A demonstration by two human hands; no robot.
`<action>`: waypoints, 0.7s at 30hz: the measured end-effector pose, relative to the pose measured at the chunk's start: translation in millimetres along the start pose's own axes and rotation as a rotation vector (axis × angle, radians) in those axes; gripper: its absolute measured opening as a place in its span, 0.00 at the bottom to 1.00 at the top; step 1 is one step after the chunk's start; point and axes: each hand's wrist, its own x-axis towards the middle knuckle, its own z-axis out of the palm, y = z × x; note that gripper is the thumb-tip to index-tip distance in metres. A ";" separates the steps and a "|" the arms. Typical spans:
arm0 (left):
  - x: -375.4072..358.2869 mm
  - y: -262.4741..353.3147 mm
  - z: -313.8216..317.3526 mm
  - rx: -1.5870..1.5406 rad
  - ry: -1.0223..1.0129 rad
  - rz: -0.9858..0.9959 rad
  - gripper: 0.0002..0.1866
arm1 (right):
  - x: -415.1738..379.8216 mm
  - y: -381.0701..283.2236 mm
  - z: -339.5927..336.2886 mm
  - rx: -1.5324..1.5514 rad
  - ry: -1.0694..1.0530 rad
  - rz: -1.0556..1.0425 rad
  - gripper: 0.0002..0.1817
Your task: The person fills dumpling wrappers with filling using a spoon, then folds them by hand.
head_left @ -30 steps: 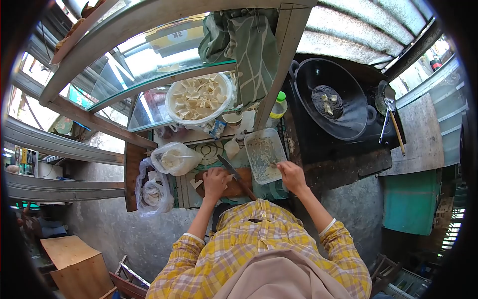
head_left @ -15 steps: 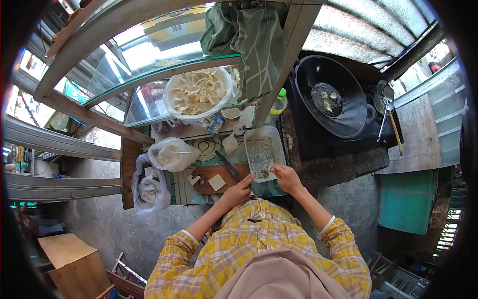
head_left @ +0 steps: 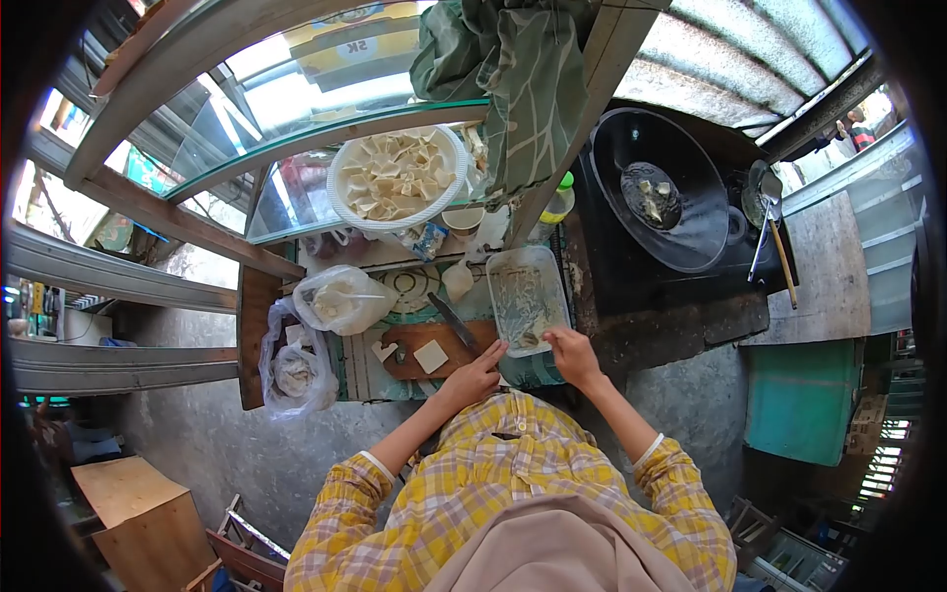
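My right hand [head_left: 574, 360] is closed in a pinch over the near right part of a clear plastic container [head_left: 526, 271]. It grips a small spoon [head_left: 531, 339] whose bowl rests low in the container, among wet, pale residue. At the near left corner of the same container, my left hand [head_left: 475, 380] holds the rim with its fingertips. That hand also overlaps the right end of a wooden cutting board [head_left: 402, 367]. A white square slice of what looks like tofu [head_left: 430, 356] lies on the board, with smaller pieces at its left. A knife [head_left: 453, 323] rests across the board's far edge.
A large black wok [head_left: 656, 187] with pieces in oil stands at the right, a spatula [head_left: 779, 237] beyond it. Behind the board is a white basket of cut pieces [head_left: 462, 168]. Plastic bags [head_left: 340, 300] sit at the left. A green-capped bottle [head_left: 557, 202] stands behind the container.
The spoon in my right hand has shifted slightly within the container, and its bowl shows less clearly. My left hand stays at the corner. The view has tilted a little.
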 end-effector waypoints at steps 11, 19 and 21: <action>0.7 -1.8 -0.9 0.042 0.015 0.004 0.10 | 13.2 -9.8 -12.1 0.060 -0.258 -0.089 0.03; 1.1 0.4 -4.6 0.036 0.004 -0.012 0.09 | 3.5 -10.8 -6.1 -0.025 -0.040 0.047 0.05; 0.4 -0.2 -4.1 0.036 0.008 -0.015 0.09 | 1.5 -8.7 -8.3 -0.031 -0.012 0.103 0.06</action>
